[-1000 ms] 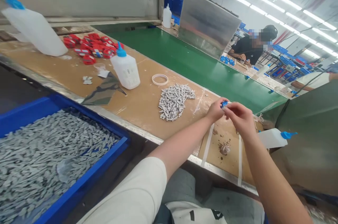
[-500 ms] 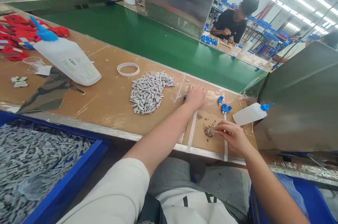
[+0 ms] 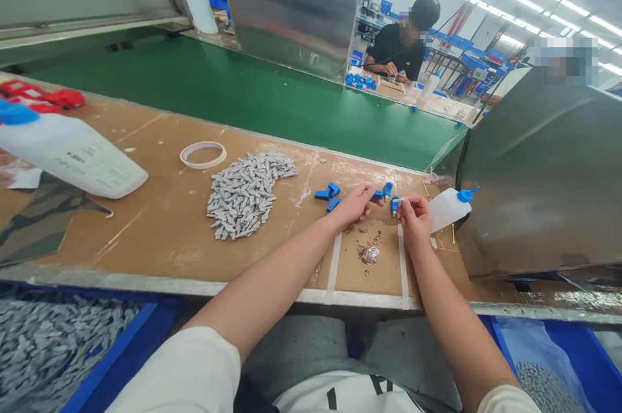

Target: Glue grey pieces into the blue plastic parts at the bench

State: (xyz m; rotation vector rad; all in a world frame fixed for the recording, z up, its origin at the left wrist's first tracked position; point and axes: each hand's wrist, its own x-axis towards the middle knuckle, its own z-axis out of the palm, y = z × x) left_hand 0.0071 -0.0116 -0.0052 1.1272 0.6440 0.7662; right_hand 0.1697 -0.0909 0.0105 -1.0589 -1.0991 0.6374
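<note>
Clear blob [image 3: 370, 255]: on the brown worktop [image 3: 291, 264], between two tape strips [image 3: 334, 260].
My right hand [image 3: 416, 218]: pinching a small pale piece [image 3: 399, 200].
My left hand [image 3: 357, 203]: fingertips at a blue piece [image 3: 378, 194]; I can't tell whether they grip it.
Other blue pieces [image 3: 321, 195]: beside both hands.
Green belt [image 3: 218, 89]: beyond the worktop.

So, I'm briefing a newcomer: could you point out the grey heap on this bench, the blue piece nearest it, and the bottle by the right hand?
Grey heap [image 3: 249, 196]: head view, middle of the heap.
Blue piece [image 3: 321, 195]: head view, its middle.
Bottle [image 3: 449, 209]: head view, white body.
</note>
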